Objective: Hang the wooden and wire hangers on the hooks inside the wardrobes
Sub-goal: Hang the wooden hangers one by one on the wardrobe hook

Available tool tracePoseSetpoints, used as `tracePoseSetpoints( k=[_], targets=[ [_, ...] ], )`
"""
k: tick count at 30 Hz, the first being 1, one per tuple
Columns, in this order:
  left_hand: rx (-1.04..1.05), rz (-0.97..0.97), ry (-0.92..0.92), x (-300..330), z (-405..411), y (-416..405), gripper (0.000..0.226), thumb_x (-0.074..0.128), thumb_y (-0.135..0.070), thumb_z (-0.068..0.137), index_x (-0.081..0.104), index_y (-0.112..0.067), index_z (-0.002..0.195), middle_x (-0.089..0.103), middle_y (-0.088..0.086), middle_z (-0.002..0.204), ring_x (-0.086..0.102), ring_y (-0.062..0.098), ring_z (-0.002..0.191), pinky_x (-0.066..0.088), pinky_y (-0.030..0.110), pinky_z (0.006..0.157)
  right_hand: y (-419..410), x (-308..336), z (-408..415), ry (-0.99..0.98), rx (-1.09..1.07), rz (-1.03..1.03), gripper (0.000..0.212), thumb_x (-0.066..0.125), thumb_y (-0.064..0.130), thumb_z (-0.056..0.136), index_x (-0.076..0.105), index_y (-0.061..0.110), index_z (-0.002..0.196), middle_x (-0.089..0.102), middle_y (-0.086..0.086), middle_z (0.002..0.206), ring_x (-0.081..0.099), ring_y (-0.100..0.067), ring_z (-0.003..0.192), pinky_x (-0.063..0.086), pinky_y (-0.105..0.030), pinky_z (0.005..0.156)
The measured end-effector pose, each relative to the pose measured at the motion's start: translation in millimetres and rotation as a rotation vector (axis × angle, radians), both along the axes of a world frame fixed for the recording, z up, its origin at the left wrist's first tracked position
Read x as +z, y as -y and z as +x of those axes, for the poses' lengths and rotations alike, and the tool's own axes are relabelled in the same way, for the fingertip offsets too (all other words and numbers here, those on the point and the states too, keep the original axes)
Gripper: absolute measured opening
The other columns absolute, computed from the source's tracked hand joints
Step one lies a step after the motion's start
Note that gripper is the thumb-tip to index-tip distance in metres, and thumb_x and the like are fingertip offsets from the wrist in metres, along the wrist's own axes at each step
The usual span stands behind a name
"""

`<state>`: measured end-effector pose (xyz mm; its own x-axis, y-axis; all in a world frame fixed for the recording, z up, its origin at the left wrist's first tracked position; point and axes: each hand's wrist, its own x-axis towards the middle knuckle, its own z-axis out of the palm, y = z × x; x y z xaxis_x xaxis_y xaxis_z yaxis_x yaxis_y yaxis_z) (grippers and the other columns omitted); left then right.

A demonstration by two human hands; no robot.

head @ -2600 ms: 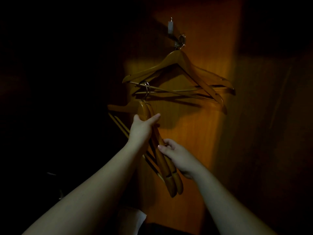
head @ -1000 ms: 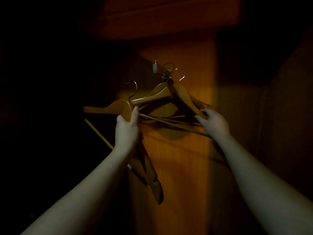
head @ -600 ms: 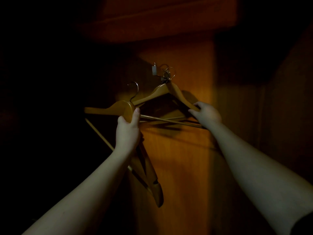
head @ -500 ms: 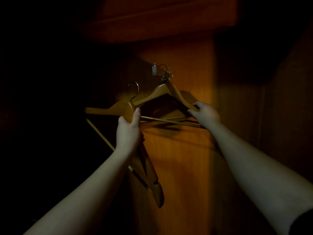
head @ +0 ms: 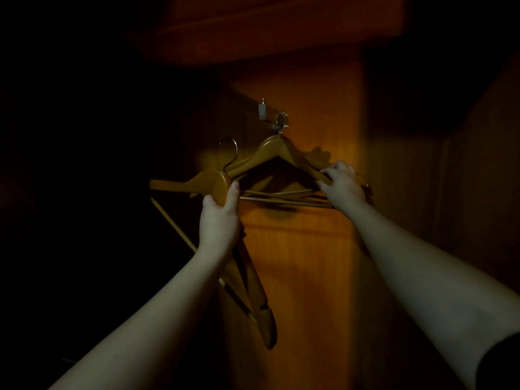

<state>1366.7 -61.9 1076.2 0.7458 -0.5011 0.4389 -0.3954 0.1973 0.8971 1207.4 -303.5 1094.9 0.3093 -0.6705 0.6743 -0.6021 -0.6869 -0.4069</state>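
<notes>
since half a second ago, almost nothing moved: your right hand (head: 342,184) still grips the hung hangers (head: 277,149) by one arm. your left hand (head: 221,218) clamps the spare hangers (head: 216,182) at the neck; they look rigid, light and smooth, so hold them there.

A wardrobe interior is seen in very dim light, with a narrow strip of warm orange light cast down the wooden back panel (head: 298,263), whose vertical grain is picked out by it. Above, a reddish-brown horizontal board (head: 281,26), perhaps a shelf or the top of the cabinet, is faintly lit. The side wall (head: 464,206) on the right is barely made out, and the left is lost in blackness.
</notes>
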Motion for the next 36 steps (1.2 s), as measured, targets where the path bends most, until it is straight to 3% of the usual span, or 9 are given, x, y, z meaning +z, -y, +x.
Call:
tracePoseSetpoints(
  k=[8,18,30,36],
  targets=[
    [-0.028,-0.007,-0.015,0,-5,-3,0.05,0.047,-0.058,0.093,0.049,-0.013,0.113,0.055,0.003,0.076,0.057,0.014,0.058,0.046,0.025,0.046,8,3,4,0.001,-0.028,-0.009,0.037,0.065,0.032,0.09,0.055,0.019,0.123,0.05,-0.001,0.129,0.04,-0.024,0.124,0.037,-0.043,0.102],
    [0.003,0.003,0.008,1,-9,-5,0.049,0.045,-0.053,0.096,0.05,-0.009,0.118,0.055,0.0,0.081,0.054,0.009,0.061,0.037,0.009,0.035,9,12,10,-0.162,-0.239,-0.097,0.035,0.058,0.037,0.094,0.052,0.021,0.124,0.053,-0.009,0.127,0.044,-0.029,0.122,0.037,-0.041,0.097],
    [-0.015,0.013,-0.029,0,-11,-11,0.043,0.046,-0.055,0.095,0.045,-0.015,0.11,0.052,0.0,0.073,0.052,0.008,0.054,0.036,0.012,0.035,8,10,15,-0.184,-0.258,-0.106,0.036,0.061,0.032,0.092,0.052,0.018,0.124,0.054,-0.008,0.127,0.047,-0.029,0.119,0.039,-0.042,0.097],
    [-0.023,0.024,-0.033,-4,-9,-12,0.051,0.046,-0.059,0.094,0.049,-0.014,0.117,0.057,0.001,0.076,0.058,0.012,0.059,0.043,0.022,0.045,6,10,10,-0.199,-0.269,-0.122,0.04,0.063,0.033,0.091,0.05,0.016,0.125,0.052,-0.007,0.128,0.046,-0.028,0.12,0.04,-0.043,0.097]
  ],
)
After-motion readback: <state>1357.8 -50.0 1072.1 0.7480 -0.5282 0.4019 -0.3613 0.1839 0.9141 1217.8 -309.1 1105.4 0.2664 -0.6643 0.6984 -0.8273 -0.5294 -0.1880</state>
